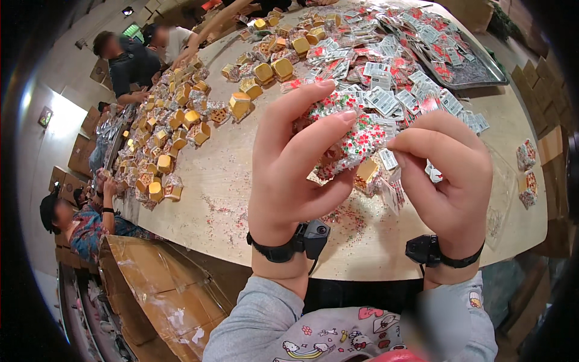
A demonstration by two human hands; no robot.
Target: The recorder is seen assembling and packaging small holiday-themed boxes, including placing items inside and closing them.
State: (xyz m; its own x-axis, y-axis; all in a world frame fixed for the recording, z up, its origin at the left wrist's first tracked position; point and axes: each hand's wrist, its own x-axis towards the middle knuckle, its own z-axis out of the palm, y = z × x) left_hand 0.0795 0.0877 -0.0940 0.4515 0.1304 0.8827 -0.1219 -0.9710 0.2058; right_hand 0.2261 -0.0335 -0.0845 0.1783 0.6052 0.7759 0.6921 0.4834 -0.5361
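Note:
My left hand (298, 160) is closed around a see-through bag of red, green and white sprinkle-like beads (356, 136), held up above the table. At the bag's right edge, the thumb and forefinger of my right hand (443, 172) are pinched together. A small printed card (395, 192) shows below those fingertips; whether they grip it too, I cannot tell. Under the bag lies a yellow box-shaped piece in clear wrap (366, 174), partly hidden by my left hand. Loose beads (344, 224) are scattered on the table beneath.
Printed red-and-white cards (381, 99) lie heaped beyond my hands, beside a metal tray (482, 77). Many wrapped yellow pieces (181, 120) cover the table's left side. Two filled bags (526, 172) lie at the right edge. A cardboard box (160, 295) stands lower left. Other people (129, 63) work along the left.

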